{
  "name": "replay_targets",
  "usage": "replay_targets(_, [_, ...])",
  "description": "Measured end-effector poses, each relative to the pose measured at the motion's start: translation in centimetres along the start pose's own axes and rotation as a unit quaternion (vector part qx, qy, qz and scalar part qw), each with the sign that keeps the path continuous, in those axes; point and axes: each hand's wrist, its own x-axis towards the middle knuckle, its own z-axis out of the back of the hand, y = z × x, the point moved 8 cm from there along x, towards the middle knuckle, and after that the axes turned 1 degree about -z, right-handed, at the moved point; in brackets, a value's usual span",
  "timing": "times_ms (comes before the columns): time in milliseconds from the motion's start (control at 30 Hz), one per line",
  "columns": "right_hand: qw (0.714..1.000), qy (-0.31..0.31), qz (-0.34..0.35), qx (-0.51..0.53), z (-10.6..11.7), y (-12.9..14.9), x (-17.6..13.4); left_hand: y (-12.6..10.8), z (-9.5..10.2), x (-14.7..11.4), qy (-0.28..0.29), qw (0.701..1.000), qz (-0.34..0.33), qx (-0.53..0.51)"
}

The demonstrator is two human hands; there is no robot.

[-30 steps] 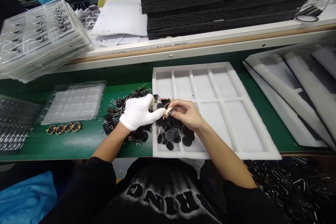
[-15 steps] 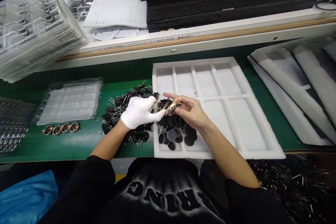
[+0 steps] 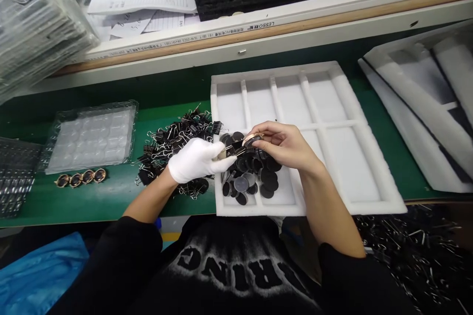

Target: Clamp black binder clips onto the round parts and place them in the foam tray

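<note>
My left hand (image 3: 197, 160), in a white glove, pinches the wire handles of a black binder clip (image 3: 236, 147) between thumb and fingers. Bare, my right hand (image 3: 283, 145) grips a round gold-rimmed piece (image 3: 253, 139) with a dark face, tilted on edge. The clip's jaw end is close to this piece; whether they touch I cannot tell. Below both hands, several dark round discs (image 3: 242, 183) lie heaped in a compartment of the white foam tray (image 3: 384, 177). Beside my left hand is a pile of black binder clips (image 3: 177, 133) on the green table.
At left, a row of gold-rimmed round pieces (image 3: 81, 177) lies before a clear plastic tray (image 3: 92, 133). Stacked clear trays (image 3: 37, 24) stand at the upper left. White foam pieces (image 3: 417, 108) lean at right. A ledge (image 3: 314, 27) runs across the back. More clips (image 3: 414, 251) fill the lower right.
The view has tipped downward, so the back ledge sits higher in the picture. My right hand has shifted slightly right with the round piece, and the clip in my left hand shows more plainly.
</note>
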Motion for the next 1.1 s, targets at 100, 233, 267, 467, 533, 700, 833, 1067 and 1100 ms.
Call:
replay_targets(100, [1.0,-0.001,0.006,-0.007,0.0,0.2,0.0,0.1,0.1,0.0,0.001,1.0,0.008,0.0])
replay_targets(233, [1.0,0.018,0.014,0.004,-0.4,0.2,0.0,0.1,0.0,0.0,0.009,1.0,0.011,-0.002])
replay_targets(267, [1.0,0.02,0.012,0.008,-0.5,0.1,0.0,0.1,0.0,0.0,0.012,1.0,0.015,-0.004])
replay_targets(467, [1.0,0.019,0.001,0.019,-0.6,-0.2,0.0,0.3,-0.2,-0.1,0.048,0.997,0.064,0.003])
replay_targets(533, [1.0,0.013,-0.007,0.024,-0.6,-0.4,0.1,0.7,0.4,-0.2,0.064,0.994,0.08,0.024])
replay_targets(700, [0.985,-0.085,-0.032,0.146,0.7,-1.4,0.6,4.2,4.2,-0.2,-0.013,0.969,0.204,0.14])
replay_targets(833, [0.951,-0.122,-0.106,0.264,0.5,-3.2,0.8,5.6,3.5,1.9,0.007,0.937,0.223,0.269])
replay_targets(1067, [0.925,-0.109,-0.163,0.324,-0.9,-3.8,0.6,7.1,-1.0,6.3,0.166,0.923,0.206,0.281])
replay_targets(1100, [0.924,-0.105,-0.161,0.332,-1.0,-3.7,0.6,7.1,-0.6,6.3,0.164,0.924,0.201,0.282])
